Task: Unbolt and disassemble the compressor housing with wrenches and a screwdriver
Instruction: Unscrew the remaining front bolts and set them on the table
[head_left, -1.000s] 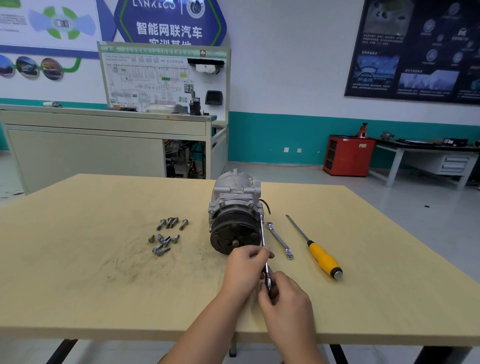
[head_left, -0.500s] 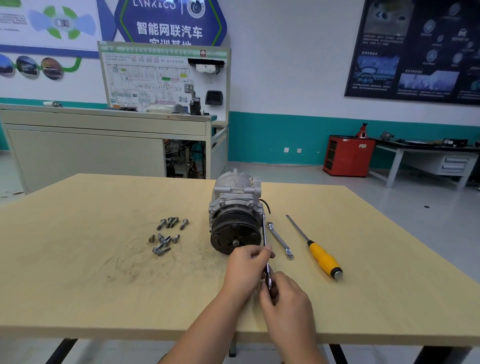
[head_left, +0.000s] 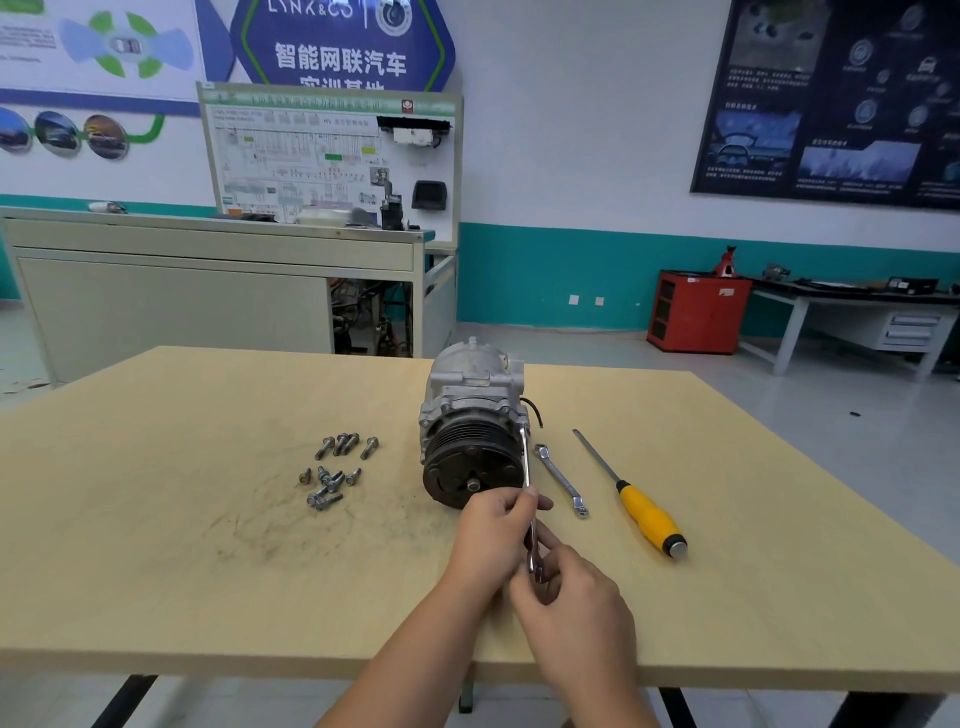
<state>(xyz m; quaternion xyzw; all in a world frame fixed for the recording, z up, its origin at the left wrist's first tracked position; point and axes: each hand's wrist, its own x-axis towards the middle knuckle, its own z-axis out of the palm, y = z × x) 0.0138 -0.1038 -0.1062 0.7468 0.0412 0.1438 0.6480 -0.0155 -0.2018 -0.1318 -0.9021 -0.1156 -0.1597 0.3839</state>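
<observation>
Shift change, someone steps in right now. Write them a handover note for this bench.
The left hand grips the wrench mid-shaft; the right hand grips its near end. Its far end sits at the right-side flange of the compressor, which lies on the table.
Done: a cluster of bolts lies loose left of it.
Left: likely this bolt, then splitting the housing.
A spare wrench and screwdriver lie to its right.

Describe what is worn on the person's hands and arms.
The left hand and the right hand are bare: no gloves or rings show. The left forearm and right forearm are uncovered down to the picture's edge; no sleeve, watch or wristband is in view.
</observation>
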